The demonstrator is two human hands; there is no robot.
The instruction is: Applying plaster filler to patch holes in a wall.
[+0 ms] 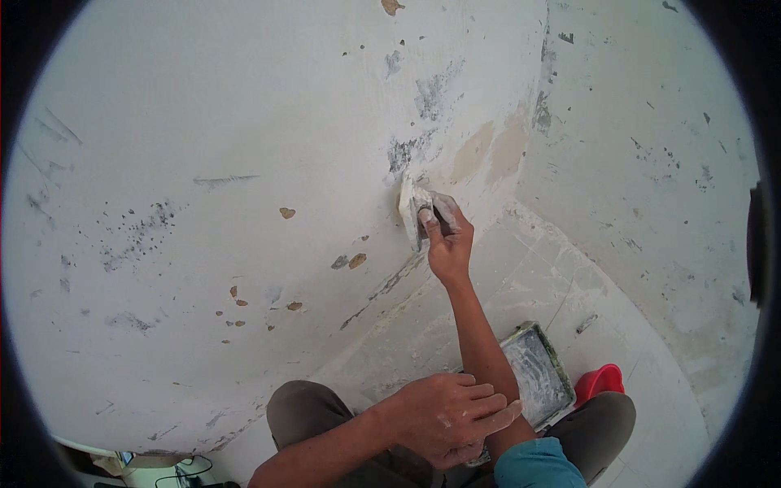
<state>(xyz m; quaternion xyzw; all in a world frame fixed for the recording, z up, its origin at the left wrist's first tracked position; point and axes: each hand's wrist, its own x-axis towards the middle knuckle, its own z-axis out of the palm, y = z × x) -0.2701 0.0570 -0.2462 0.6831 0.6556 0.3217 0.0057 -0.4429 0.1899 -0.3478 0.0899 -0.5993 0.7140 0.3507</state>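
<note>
My right hand (447, 240) is stretched out to the white wall (244, 163) and grips a putty knife (411, 210) whose blade, smeared with white filler, lies flat against the wall near its foot. Grey scraped patches and bare tan spots surround the blade. My left hand (451, 419) rests low in front of me on my right forearm, fingers loosely together, holding nothing that I can see. Both knees in brown trousers show at the bottom of the view.
A metal tray (541, 378) smeared with white filler lies on the dusty tiled floor (521, 276) by my right knee. A red bowl (600, 382) sits just right of it. A second wall (651, 146) meets the first in a corner on the right.
</note>
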